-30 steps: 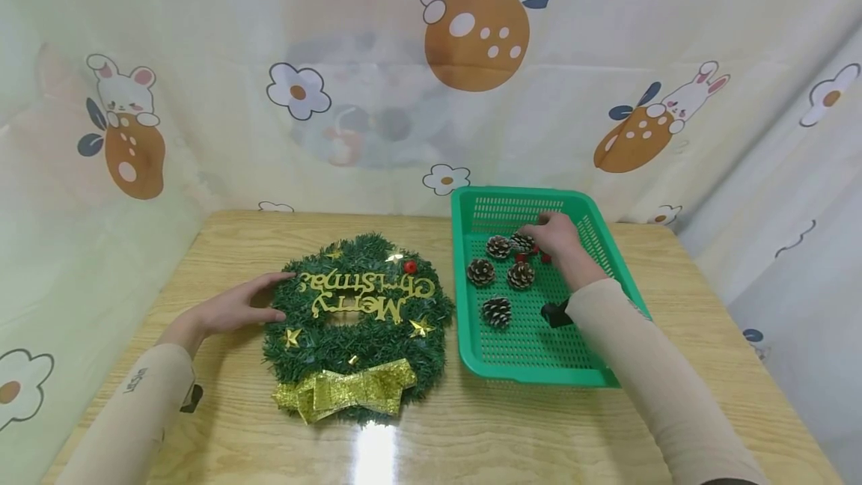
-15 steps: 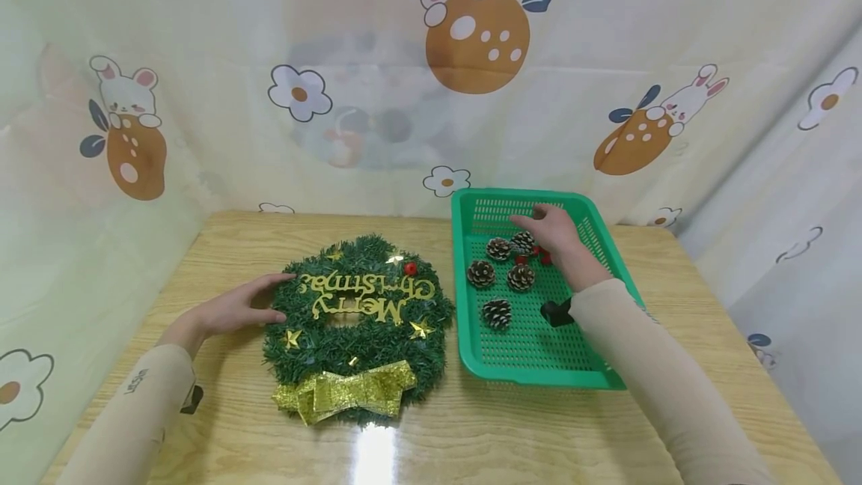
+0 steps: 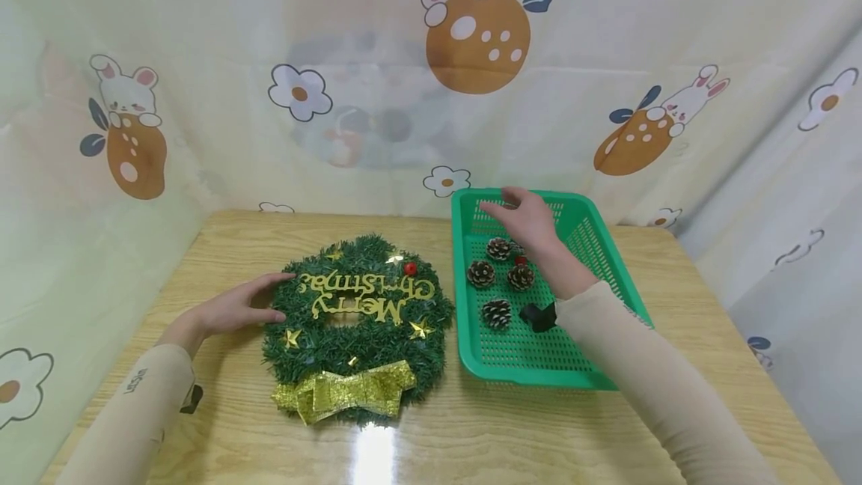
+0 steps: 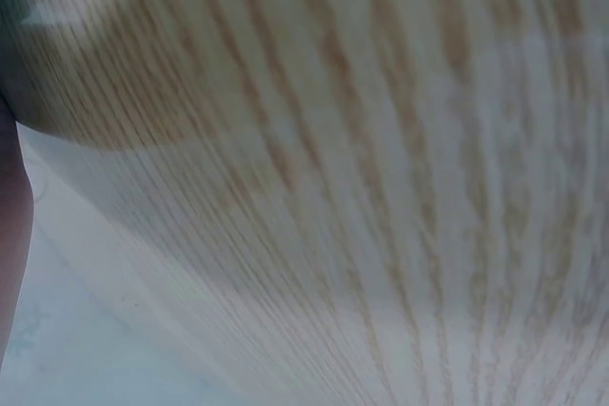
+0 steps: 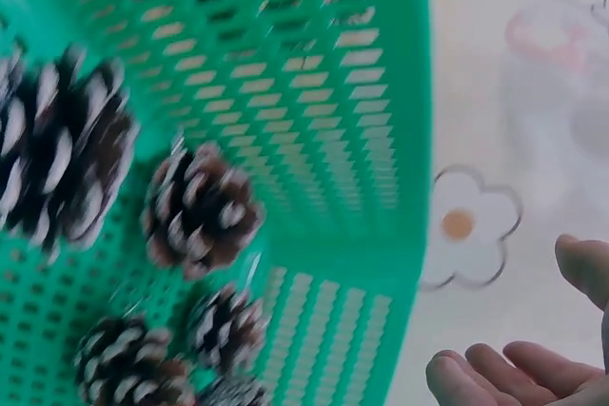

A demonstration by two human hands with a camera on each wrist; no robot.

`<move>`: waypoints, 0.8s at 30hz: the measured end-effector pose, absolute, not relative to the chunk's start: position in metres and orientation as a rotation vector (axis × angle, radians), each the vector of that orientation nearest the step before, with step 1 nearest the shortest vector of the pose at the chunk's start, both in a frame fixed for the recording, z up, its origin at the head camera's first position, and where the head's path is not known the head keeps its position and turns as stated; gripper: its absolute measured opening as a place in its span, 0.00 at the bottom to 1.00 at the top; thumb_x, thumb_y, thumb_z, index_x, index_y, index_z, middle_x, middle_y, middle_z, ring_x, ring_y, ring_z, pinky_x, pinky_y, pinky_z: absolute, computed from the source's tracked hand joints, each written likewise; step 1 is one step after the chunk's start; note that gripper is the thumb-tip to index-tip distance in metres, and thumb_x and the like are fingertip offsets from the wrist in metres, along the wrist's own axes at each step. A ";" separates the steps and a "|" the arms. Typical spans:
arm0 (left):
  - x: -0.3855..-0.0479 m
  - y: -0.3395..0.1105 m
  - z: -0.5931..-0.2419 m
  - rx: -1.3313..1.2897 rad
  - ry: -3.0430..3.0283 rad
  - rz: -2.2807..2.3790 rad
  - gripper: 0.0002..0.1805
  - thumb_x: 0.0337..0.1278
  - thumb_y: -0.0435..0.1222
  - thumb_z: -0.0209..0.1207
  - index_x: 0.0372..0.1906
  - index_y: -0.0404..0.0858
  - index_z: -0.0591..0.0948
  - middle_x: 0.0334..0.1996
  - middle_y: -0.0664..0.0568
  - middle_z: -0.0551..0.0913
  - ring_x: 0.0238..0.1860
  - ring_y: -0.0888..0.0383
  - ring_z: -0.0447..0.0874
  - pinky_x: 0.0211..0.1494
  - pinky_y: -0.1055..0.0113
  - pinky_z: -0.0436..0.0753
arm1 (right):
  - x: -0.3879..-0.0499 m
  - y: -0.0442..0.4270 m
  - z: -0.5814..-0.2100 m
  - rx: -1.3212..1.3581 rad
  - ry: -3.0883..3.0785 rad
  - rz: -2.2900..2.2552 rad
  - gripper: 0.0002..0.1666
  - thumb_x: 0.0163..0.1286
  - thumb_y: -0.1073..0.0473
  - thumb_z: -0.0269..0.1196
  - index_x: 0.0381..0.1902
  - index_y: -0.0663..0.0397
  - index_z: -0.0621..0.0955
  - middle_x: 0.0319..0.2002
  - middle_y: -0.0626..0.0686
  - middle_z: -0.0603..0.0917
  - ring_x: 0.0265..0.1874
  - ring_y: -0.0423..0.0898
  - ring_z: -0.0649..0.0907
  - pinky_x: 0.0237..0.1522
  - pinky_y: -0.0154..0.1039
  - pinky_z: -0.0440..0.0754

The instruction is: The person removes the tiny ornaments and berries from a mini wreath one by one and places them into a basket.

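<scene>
A green Christmas wreath (image 3: 420, 361) lies on the table, carrying a gold "Merry Christmas" sign (image 3: 364, 296), gold stars (image 3: 420, 328), a red ball (image 3: 411, 268) and a gold bow (image 3: 360, 389). My left hand (image 3: 232, 309) touches its left edge with thumb and fingers apart; some fingertips are hidden by the greenery. Over the far part of a green basket (image 3: 532, 378) is my right hand (image 3: 528, 223), thumb and fingers spread with nothing between them. Several pine cones (image 3: 497, 313) lie in the basket, seen closely as a pine cone (image 5: 202, 211) in the right wrist view.
The wooden table (image 3: 229, 410) carries both wreath and basket. A patterned curtain (image 3: 377, 171) hangs behind it and along both sides. Something red (image 3: 521, 260) lies among the cones, partly covered. Only wood grain and blur fill most of the left wrist view.
My right hand has risen from the cones and moved left and away over the basket, its fingers spreading. The cones stay in the basket. My left hand and the wreath have not moved.
</scene>
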State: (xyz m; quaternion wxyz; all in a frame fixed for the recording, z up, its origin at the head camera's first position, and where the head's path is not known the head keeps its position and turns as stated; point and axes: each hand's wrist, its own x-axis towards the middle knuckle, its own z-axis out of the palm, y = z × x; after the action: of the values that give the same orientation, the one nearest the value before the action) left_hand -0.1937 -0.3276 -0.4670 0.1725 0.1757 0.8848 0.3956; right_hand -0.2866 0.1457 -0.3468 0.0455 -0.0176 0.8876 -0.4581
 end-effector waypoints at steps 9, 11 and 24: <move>-0.194 -0.328 -0.470 0.486 2.493 1.151 0.44 0.62 0.46 0.63 0.77 0.44 0.55 0.76 0.35 0.46 0.74 0.32 0.39 0.69 0.29 0.40 | -0.278 0.115 -0.336 -0.101 2.646 -1.539 0.43 0.68 0.43 0.63 0.74 0.50 0.63 0.71 0.53 0.67 0.68 0.53 0.68 0.64 0.53 0.72; -0.194 -0.328 -0.469 0.487 2.494 1.146 0.44 0.62 0.46 0.63 0.77 0.44 0.55 0.76 0.35 0.46 0.74 0.32 0.39 0.69 0.29 0.40 | -0.278 0.108 -0.336 -0.104 2.652 -1.551 0.42 0.68 0.43 0.63 0.74 0.49 0.64 0.71 0.53 0.68 0.67 0.52 0.69 0.63 0.53 0.72; -0.192 -0.326 -0.465 0.474 2.479 1.150 0.44 0.62 0.46 0.63 0.77 0.43 0.54 0.76 0.34 0.46 0.74 0.32 0.39 0.70 0.30 0.41 | -0.272 0.064 -0.332 -0.160 2.562 -1.680 0.40 0.66 0.44 0.65 0.73 0.45 0.66 0.70 0.49 0.70 0.66 0.49 0.70 0.62 0.48 0.74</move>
State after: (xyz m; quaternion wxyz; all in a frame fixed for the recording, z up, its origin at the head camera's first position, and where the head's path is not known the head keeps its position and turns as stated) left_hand -0.1919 -0.3263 -0.4645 0.1830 0.1678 0.8788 0.4076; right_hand -0.2718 0.0645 -0.3320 0.0367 -0.0522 0.8346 -0.5471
